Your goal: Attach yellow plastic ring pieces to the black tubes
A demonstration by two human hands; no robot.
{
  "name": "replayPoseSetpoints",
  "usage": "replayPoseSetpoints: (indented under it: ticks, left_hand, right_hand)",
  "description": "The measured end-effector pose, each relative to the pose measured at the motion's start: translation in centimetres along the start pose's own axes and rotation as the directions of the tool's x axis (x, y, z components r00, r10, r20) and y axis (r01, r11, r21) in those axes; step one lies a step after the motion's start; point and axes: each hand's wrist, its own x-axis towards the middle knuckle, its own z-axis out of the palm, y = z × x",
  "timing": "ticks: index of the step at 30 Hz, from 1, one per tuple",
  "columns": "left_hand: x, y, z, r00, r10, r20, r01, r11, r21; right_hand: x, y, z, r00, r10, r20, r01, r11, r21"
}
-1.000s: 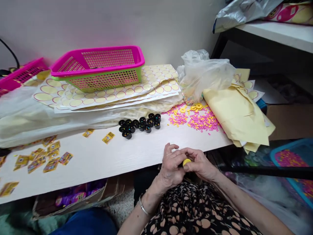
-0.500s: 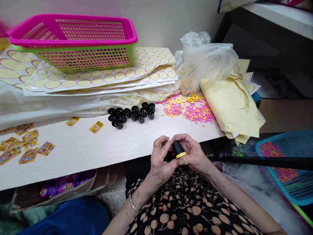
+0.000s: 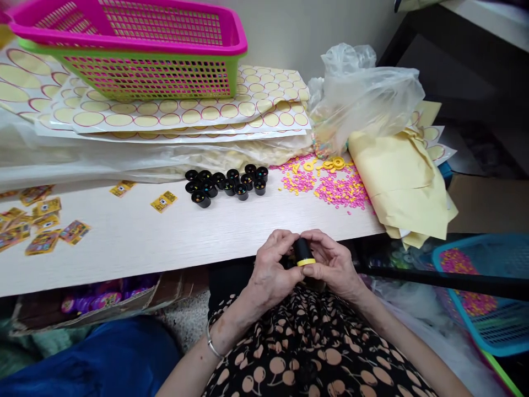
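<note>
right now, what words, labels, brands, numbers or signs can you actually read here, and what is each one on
No text can be read for certain.
Yellow printed cards: print too small to read.
Purple items low at the left: label markings too blurred to read.
Held black-and-yellow piece: no writing visible.
Sheets with ovals: no words visible.

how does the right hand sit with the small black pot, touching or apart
Touching. The head view shows the right hand's thumb against the black pot's yellow rim, with no gap.
</note>
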Motion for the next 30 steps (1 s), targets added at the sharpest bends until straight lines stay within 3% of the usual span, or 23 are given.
replayPoseSetpoints:
  ticks: [6, 10, 15, 21, 24, 28, 30]
  left_hand:
    - [-0.5, 0.3, -0.1, 1.000, -0.009, 0.010, 0.008, 0.999, 0.052]
    - [-0.4, -0.5, 0.1, 1.000, -0.018, 0.010, 0.018, 0.997, 0.074]
    - [0.1, -0.9, -0.1, 0.998, -0.060, -0.018, 0.061, 0.995, 0.083]
    - [-0.1, -1.2, 0.0, 0.997, 0.069, -0.032, -0.063, 0.985, 0.159]
    - [-0.3, -1.3, -0.1, 0.995, 0.095, -0.003, -0.093, 0.978, 0.185]
    - [0.1, -1.8, -1.6, 0.975, 0.116, 0.190, -0.154, 0.968, 0.199]
    - [1.1, -2.6, -2.8, 0.984, 0.116, 0.139, -0.150, 0.950, 0.275]
  right_hand:
    - [-0.5, -0.2, 0.1, 0.999, -0.046, 0.015, 0.047, 0.990, -0.136]
    - [-0.1, 0.3, 0.3, 0.998, -0.043, -0.047, 0.032, 0.978, -0.208]
    - [0.5, 1.0, 0.1, 0.994, 0.097, -0.041, -0.100, 0.992, -0.078]
    - [-0.1, 1.5, -0.4, 0.991, 0.135, -0.008, -0.134, 0.989, 0.068]
    - [-0.3, 1.1, -0.5, 0.990, 0.144, -0.005, -0.144, 0.990, 0.005]
    - [-0.5, -0.4, -1.4, 0.978, 0.189, 0.086, -0.173, 0.971, -0.166]
    - [-0.6, -0.7, -1.9, 0.961, 0.232, 0.153, -0.161, 0.913, -0.376]
